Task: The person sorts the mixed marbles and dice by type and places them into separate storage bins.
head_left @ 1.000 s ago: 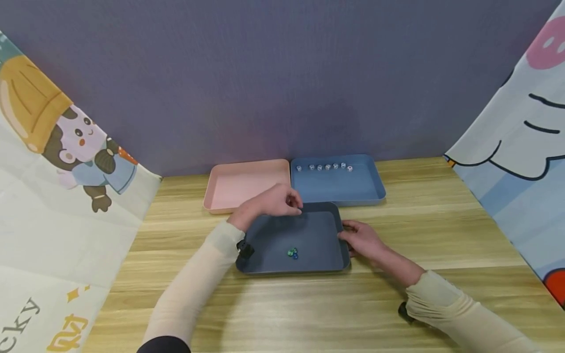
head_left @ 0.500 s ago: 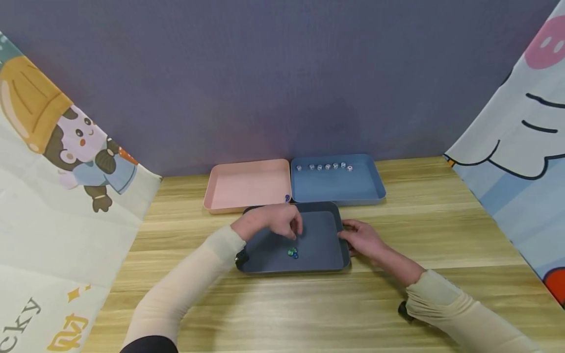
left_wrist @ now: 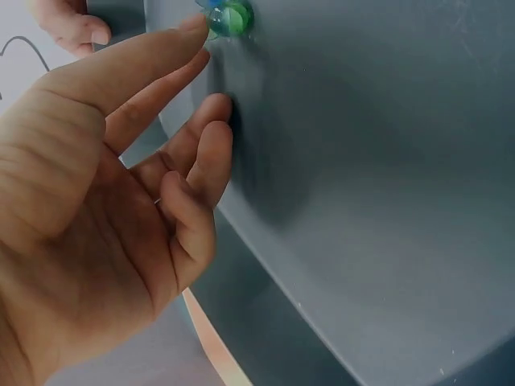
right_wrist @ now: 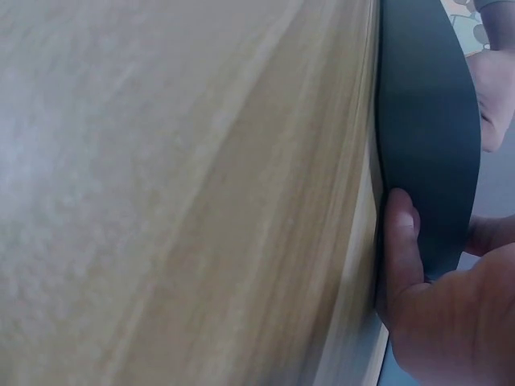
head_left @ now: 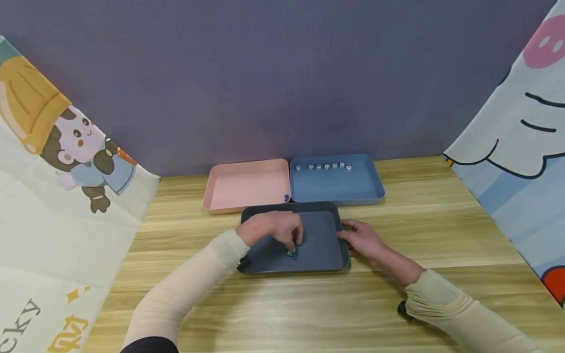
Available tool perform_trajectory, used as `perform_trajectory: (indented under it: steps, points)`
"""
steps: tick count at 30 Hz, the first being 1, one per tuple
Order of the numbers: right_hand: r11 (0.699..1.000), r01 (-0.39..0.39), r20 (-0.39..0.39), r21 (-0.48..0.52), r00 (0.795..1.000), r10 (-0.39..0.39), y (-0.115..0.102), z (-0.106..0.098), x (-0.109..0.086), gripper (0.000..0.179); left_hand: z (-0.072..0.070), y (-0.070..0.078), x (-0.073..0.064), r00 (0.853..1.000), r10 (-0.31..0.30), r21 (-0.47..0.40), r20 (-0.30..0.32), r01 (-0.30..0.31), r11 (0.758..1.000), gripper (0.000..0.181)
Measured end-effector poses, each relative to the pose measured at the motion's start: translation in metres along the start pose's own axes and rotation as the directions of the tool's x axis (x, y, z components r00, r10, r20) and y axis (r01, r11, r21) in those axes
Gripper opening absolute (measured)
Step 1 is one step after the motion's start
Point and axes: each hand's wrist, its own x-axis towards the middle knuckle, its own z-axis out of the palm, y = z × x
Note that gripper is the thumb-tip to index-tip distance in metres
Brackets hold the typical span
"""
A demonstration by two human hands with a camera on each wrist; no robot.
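A dark grey tray (head_left: pixel 320 240) lies on the table, with a few green and blue glass marbles (head_left: pixel 295 256) clustered near its front. My left hand (head_left: pixel 284 226) reaches down over them from behind. In the left wrist view, thumb and index finger point at a green marble (left_wrist: pixel 232 18), a gap showing between their tips; the other fingers bend loosely. At the tray's right wall, my right hand (head_left: pixel 364 240) grips the rim between thumb and fingers. Dark blue marbles (head_left: pixel 286 197) sit in the front right corner of the pink tray (head_left: pixel 247 189).
Behind the grey tray, a blue tray (head_left: pixel 340 189) stands at the pink tray's right side. Several white dice (head_left: pixel 326 166) form a rough row along its back. A dark fabric wall (head_left: pixel 282 83) rises behind, with printed cloths at both sides.
My left hand has moved from the pink tray's front edge down to the marbles in the grey tray. Dark blue marbles have come into view in the pink tray. My right hand stays put.
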Motion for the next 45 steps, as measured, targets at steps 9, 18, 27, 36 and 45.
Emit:
perform_trajectory:
  steps: [9,18,27,36,45]
  points:
    - [1.000,0.001,-0.008,-0.006,1.000,-0.001,0.000,0.000,0.001,0.056,0.004,0.004,0.004,1.000,0.023,-0.062,0.018,-0.021,0.998,0.010]
    - [1.000,0.000,-0.005,-0.003,1.000,0.000,0.000,0.000,0.000,0.056,0.008,0.006,0.004,1.000,0.021,-0.067,-0.011,-0.022,0.998,0.007]
    - [1.000,-0.008,-0.004,0.002,1.000,0.008,-0.001,0.000,-0.001,0.057,0.009,0.006,0.003,0.998,0.025,-0.082,-0.064,-0.030,0.996,0.005]
    - [1.000,-0.008,-0.005,-0.009,1.000,0.008,-0.001,0.000,0.000,0.056,0.003,-0.002,0.003,0.973,0.041,-0.131,-0.226,-0.072,0.989,0.004]
    - [1.000,-0.017,-0.011,-0.016,1.000,0.017,0.000,0.000,0.001,0.056,-0.006,-0.012,-0.001,0.920,0.061,-0.207,-0.388,-0.152,0.966,0.011]
